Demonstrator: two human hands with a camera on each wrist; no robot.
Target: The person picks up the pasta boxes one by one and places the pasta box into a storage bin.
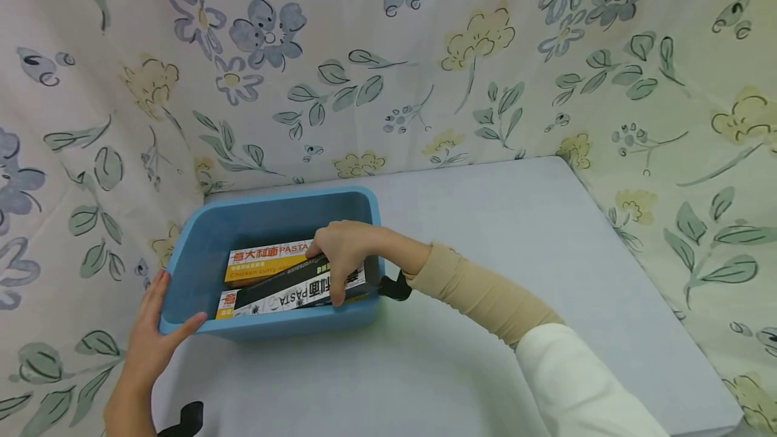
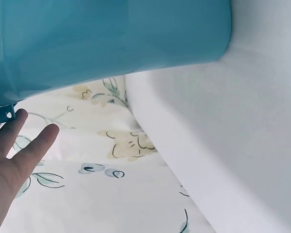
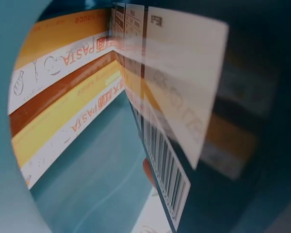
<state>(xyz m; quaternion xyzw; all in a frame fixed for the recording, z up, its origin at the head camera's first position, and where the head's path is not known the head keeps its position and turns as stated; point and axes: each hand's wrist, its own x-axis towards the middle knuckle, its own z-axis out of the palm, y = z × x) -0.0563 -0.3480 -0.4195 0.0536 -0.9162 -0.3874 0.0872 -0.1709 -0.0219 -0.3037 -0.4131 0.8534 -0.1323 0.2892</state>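
Observation:
A light blue plastic bin point(image 1: 267, 332) holds several pasta boxes. My right hand point(image 1: 349, 248) reaches in over the right side and grips a black-and-white pasta box point(image 1: 279, 292), its thumb over the near face. That box lies slanted, its right end higher. Behind it is a yellow-and-white pasta box point(image 1: 257, 265), and part of another yellow-topped box point(image 1: 226, 304) shows under its left end. In the right wrist view a barcode point(image 3: 167, 165) shows on the box, with a fingertip point(image 3: 148, 171) behind it. My left hand point(image 1: 152, 329) touches the bin's left rim, fingers spread and straight.
The bin stands on a white table point(image 1: 485, 255) at its left side. A floral curtain point(image 1: 388, 86) hangs behind and at both sides. Black straps point(image 1: 396, 286) show at the wrists. The bin's left side overhangs the table edge in the left wrist view.

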